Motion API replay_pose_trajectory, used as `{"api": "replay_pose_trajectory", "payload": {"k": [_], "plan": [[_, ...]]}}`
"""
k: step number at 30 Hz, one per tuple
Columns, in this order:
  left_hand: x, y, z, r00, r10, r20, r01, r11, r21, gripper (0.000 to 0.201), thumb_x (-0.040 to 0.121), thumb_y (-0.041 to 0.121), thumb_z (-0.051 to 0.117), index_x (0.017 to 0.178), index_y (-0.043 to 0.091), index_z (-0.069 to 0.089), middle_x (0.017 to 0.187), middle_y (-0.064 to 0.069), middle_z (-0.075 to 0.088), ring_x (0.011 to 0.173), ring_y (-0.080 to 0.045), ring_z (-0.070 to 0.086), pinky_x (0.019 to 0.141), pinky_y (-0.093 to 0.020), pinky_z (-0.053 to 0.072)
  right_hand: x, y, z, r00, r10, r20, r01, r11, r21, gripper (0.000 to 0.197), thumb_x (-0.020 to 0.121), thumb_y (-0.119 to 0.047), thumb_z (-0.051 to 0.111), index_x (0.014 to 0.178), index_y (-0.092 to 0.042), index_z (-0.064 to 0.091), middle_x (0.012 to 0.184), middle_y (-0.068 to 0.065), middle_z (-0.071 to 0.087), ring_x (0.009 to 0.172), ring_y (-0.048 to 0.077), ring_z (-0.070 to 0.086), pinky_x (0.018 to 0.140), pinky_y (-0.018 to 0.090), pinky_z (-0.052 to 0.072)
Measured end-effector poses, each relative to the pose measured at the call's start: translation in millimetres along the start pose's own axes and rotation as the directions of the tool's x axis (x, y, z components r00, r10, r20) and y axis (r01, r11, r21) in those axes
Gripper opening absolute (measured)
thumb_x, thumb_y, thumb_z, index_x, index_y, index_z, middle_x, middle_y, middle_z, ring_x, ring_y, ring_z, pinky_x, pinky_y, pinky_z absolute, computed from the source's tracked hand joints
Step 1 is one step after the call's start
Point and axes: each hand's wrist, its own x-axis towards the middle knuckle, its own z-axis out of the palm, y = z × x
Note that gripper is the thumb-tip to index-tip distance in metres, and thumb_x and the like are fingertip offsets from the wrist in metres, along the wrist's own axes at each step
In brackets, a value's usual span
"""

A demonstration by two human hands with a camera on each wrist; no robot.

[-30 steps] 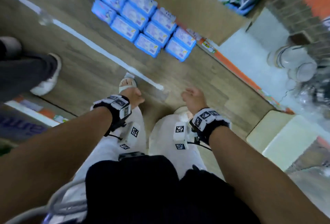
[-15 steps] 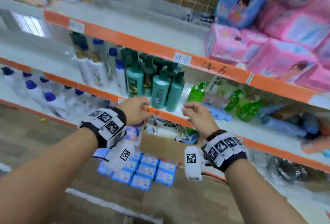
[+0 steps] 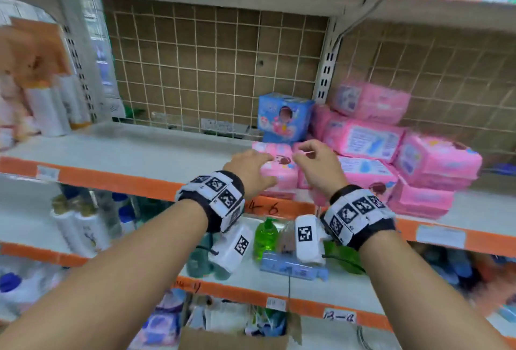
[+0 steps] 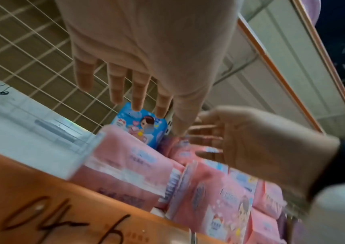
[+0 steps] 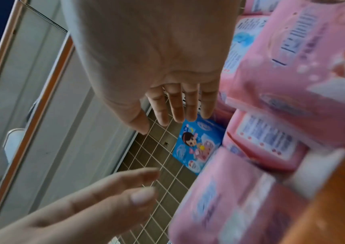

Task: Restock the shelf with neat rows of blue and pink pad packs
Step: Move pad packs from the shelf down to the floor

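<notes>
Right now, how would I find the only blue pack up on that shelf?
Find the orange-edged shelf that both hands reach toward. Against its wire grid back stands the blue pack, upright, just left of the pink packs. It alone is blue there.

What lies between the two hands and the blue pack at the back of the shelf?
Pink packs lie there: in the head view the left hand and right hand reach over them toward the blue pack.
</notes>
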Motion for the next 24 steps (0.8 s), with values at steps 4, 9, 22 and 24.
{"api": "replay_pose_trajectory", "payload": {"k": [4, 9, 22, 24], "plan": [[37.1, 37.4, 33.2, 1.0, -0.003, -0.02, 0.007, 0.985, 0.174, 0.041, 0.091, 0.038, 0.045, 0.131, 0.032, 0.047, 0.138, -0.004, 0.042, 0.126, -0.029, 0.038, 0.1, -0.043, 0.036, 33.6, 20.9, -15.9, 0.998, 0.016, 0.067, -0.011, 0.997, -0.072, 0.021, 0.083, -0.014, 0.06, 0.102, -0.006, 0.06, 0.109, 0.013, 0.059, 0.099, 0.023, 0.054, 0.087, 0.03, 0.041], [53.6, 24.9, 55.3, 0.989, -0.124, -0.087, 0.146, 0.925, 0.35, 0.041, 0.09, 0.039, 0.043, 0.129, 0.028, 0.043, 0.137, -0.003, 0.04, 0.127, -0.027, 0.034, 0.101, -0.049, 0.027, 67.5, 21.0, -15.1, 0.986, -0.043, 0.159, 0.056, 0.995, -0.079, 0.011, 0.082, -0.017, 0.061, 0.092, -0.015, 0.056, 0.095, 0.005, 0.056, 0.084, 0.016, 0.051, 0.07, 0.021, 0.034], [43.3, -54.7, 26.9, 0.879, -0.447, -0.168, 0.476, 0.846, 0.241, 0.049, 0.094, 0.015, 0.037, 0.139, 0.031, 0.03, 0.153, 0.007, 0.019, 0.143, -0.02, 0.011, 0.111, -0.058, 0.015, 193.9, -16.5, 5.4, 0.979, 0.042, 0.201, 0.088, 0.8, -0.593, 0.059, 0.077, -0.038, 0.063, 0.124, -0.006, 0.047, 0.117, 0.014, 0.053, 0.107, 0.028, 0.052, 0.077, 0.032, 0.043], [44.0, -56.5, 26.9, 0.879, -0.45, -0.158, 0.476, 0.85, 0.225, 0.05, 0.094, 0.014, 0.038, 0.14, 0.031, 0.028, 0.154, 0.007, 0.017, 0.143, -0.02, 0.009, 0.111, -0.059, 0.012, 204.9, -9.9, 10.6, 0.964, 0.146, 0.221, 0.002, 0.83, -0.557, 0.052, 0.075, -0.039, 0.065, 0.114, -0.008, 0.05, 0.101, 0.01, 0.05, 0.089, 0.023, 0.051, 0.065, 0.028, 0.042]]}}
